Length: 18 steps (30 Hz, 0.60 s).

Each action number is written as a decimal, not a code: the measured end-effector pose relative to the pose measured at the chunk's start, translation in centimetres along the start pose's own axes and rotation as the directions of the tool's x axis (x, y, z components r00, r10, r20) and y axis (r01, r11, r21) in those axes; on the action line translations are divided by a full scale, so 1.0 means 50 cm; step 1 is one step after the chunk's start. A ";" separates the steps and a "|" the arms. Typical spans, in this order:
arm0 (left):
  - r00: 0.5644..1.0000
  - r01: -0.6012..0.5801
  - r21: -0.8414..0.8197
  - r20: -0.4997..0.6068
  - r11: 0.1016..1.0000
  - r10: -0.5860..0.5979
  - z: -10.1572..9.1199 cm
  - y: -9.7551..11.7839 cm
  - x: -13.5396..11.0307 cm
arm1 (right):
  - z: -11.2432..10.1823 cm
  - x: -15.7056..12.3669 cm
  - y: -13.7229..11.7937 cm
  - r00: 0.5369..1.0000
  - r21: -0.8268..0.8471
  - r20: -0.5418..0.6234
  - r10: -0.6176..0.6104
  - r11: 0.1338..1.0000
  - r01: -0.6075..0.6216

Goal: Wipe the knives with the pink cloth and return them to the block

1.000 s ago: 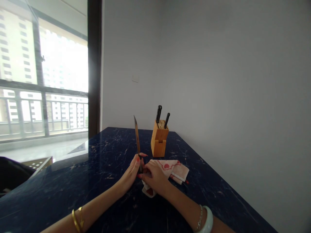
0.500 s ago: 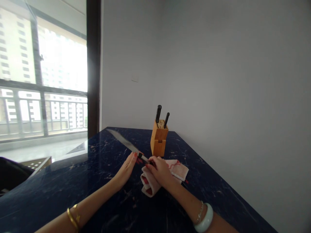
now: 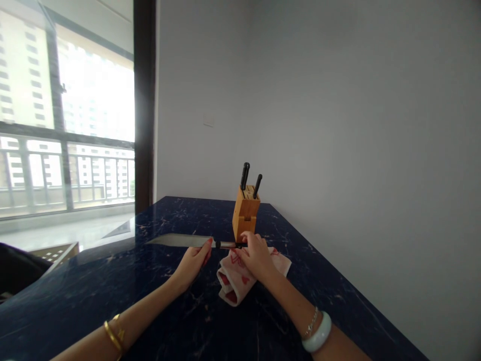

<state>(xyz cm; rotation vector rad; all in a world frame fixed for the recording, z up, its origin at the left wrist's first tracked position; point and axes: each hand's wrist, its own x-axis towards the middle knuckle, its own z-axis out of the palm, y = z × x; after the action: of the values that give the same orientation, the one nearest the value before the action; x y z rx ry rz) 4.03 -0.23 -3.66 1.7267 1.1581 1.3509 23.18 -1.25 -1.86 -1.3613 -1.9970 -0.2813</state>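
A long knife (image 3: 180, 240) lies level across my two hands, its blade pointing left and its handle to the right. My left hand (image 3: 195, 258) pinches the blade close to the handle, thumb on the near side. The fingers of my right hand (image 3: 257, 253) are closed around the dark handle end, above a folded towel. That towel (image 3: 240, 281), pinkish white with red marks, rests on the table under my right hand. Just behind stands a wooden knife block (image 3: 246, 213) with several black-handled knives upright in its slots.
The dark blue marbled table (image 3: 158, 311) runs back to a grey wall (image 3: 338, 125). Left of it are a large window (image 3: 93, 100), a dark object (image 3: 18, 268) and a perforated light-coloured panel (image 3: 63, 255).
The knife has turned from slanting up to the left to nearly level. My right hand has moved up and slightly right, uncovering more of the towel.
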 end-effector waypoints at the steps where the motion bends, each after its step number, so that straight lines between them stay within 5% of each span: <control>1: 1.000 0.003 0.006 -0.020 1.000 -0.003 -0.001 0.001 0.000 | 0.000 -0.001 -0.003 0.999 0.000 -0.030 0.046 0.999 -0.046; 4: 0.998 -0.011 0.032 -0.063 0.999 0.013 -0.003 0.002 0.001 | -0.005 -0.005 -0.022 0.999 0.003 -0.016 0.047 0.999 -0.047; 11: 0.990 -0.121 0.131 -0.053 0.984 0.129 0.004 -0.007 0.003 | 0.007 -0.023 -0.054 0.955 0.018 0.253 -0.152 0.988 0.153; 18: 0.988 -0.131 0.182 -0.057 0.974 0.144 0.009 -0.010 -0.001 | 0.016 -0.013 -0.027 0.965 0.149 0.259 0.029 0.986 -0.070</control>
<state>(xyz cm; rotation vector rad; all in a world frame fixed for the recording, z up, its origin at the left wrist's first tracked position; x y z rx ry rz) 4.32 -0.10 -4.22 1.9314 1.2504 1.4369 21.78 -1.87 -2.58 -1.4009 -2.1393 0.0799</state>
